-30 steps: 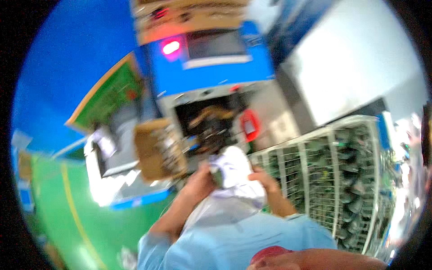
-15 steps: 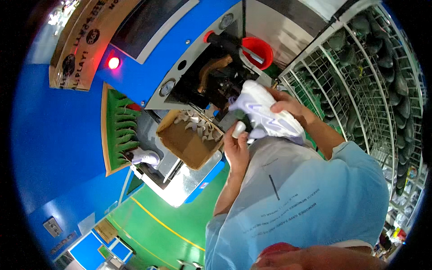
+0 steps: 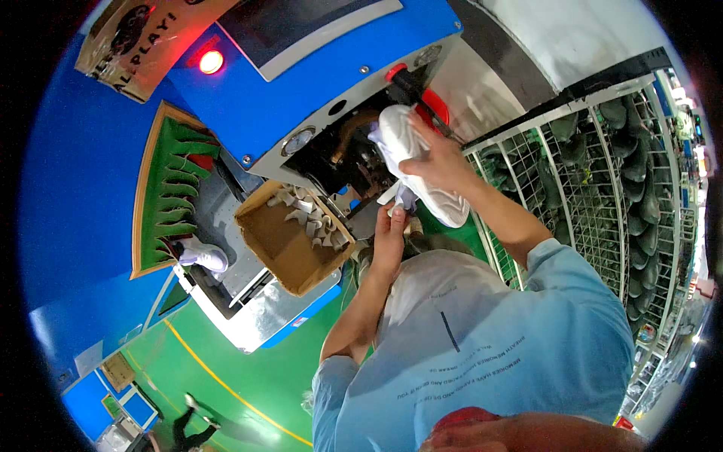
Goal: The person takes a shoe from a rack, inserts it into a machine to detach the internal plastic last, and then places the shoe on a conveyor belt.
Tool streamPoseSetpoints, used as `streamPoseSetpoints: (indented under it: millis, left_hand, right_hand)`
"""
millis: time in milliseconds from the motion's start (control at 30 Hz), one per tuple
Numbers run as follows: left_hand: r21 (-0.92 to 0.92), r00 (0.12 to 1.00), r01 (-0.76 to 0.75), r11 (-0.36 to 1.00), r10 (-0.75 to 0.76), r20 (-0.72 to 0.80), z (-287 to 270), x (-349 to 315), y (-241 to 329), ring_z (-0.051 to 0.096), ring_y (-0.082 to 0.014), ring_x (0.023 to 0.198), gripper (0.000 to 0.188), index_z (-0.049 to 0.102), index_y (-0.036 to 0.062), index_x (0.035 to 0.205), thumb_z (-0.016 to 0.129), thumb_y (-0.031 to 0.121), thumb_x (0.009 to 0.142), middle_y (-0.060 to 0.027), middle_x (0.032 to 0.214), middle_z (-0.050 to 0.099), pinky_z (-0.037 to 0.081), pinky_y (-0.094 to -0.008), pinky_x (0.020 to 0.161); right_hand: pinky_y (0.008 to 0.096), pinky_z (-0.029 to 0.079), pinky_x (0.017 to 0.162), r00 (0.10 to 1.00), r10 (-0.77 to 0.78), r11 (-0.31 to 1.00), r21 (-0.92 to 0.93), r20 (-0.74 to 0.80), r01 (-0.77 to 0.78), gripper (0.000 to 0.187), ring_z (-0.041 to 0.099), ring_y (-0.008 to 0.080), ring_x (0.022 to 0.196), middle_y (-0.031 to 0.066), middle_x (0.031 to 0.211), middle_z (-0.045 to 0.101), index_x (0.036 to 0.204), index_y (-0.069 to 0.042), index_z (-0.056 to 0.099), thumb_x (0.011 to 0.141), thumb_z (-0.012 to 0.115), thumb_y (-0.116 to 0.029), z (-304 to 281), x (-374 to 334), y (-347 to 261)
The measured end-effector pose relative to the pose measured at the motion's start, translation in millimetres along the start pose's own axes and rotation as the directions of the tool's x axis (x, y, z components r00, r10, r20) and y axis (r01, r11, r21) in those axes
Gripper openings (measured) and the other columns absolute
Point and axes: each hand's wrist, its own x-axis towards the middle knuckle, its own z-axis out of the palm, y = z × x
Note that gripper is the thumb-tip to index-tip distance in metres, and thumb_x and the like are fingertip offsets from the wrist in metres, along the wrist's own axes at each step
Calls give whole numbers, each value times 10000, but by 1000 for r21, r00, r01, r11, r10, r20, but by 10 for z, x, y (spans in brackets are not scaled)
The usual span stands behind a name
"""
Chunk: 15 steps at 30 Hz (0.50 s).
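A white and lavender sneaker (image 3: 437, 200) is tilted in front of me, its pale sole turned largely toward me. My right hand (image 3: 440, 160) grips it around the middle, fingers closed over the sole and side. Close to the lavender collar at the shoe's near side, my left hand (image 3: 389, 232) is closed in a pinch. A bit of a small white piece (image 3: 396, 212) shows at its fingertips; the rest is hidden. Left of that hand stands an open cardboard box (image 3: 295, 260) containing several curved whitish pieces (image 3: 310, 217).
Ahead is a blue machine (image 3: 301, 83) with gauges, a lit red lamp (image 3: 212, 62) and a dark working bay (image 3: 339, 154). A second sneaker (image 3: 203, 254) lies by a green-flapped panel (image 3: 177, 188). A wire rack (image 3: 587, 203) holding dark shoe-shaped forms stands at right.
The sneaker has been rolled so its sole now faces me, and my right hand has turned with it. My left hand stays by the collar. The view has shifted.
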Motion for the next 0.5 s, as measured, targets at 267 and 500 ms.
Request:
streamPoseSetpoints:
  millis: [267, 500]
  left_hand:
    - [-251, 948, 236, 939, -279, -152, -283, 252, -214, 678, -217, 921, 518, 543, 5, 1249, 623, 451, 996, -93, 1051, 679, 555, -370, 815]
    - [-186, 899, 7, 983, -88, -429, -713, -348, 574, 658, -192, 631, 314, 604, 40, 886, 646, 334, 989, -66, 716, 620, 518, -312, 550]
  right_hand:
    - [533, 537, 876, 967, 206, 774, -630, 152, -66, 1114, 648, 515, 1021, 409, 1252, 536, 1632, -199, 5, 826, 724, -473, 540, 86, -247]
    - [500, 586, 675, 989, -69, 731, -668, 132, 140, 1006, 694, 448, 844, 363, 1066, 599, 1598, -22, 160, 850, 675, -455, 505, 278, -185]
